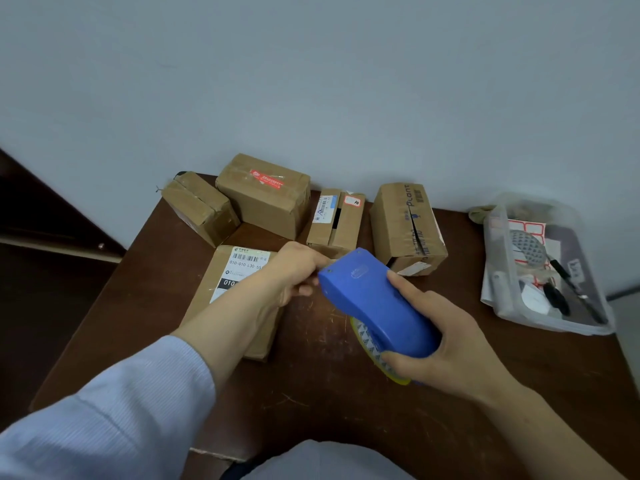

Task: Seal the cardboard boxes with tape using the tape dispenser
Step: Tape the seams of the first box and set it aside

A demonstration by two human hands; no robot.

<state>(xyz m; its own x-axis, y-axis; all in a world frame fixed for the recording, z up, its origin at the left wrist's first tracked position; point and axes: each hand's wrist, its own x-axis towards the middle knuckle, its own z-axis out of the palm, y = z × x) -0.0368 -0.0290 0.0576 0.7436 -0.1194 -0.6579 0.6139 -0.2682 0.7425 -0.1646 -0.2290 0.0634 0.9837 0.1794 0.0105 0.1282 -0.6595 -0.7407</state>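
Observation:
My right hand [446,341] grips a blue tape dispenser [374,303] above the brown table [311,393]; a roll of tape with a yellow rim [370,355] shows under it. My left hand [294,271] has its fingers curled at the dispenser's front end, where the tape end is hidden. Under my left forearm lies a flat cardboard box with a white shipping label [242,268]. Several more cardboard boxes stand behind: a small one at the left [197,206], one with a red sticker [266,195], a narrow one [336,223] and a tall one marked "plant" [405,223].
A clear plastic bag [540,265] with red-edged labels, pens and a grey object lies at the table's right rear. A grey wall rises right behind the boxes. Dark floor drops off to the left of the table edge.

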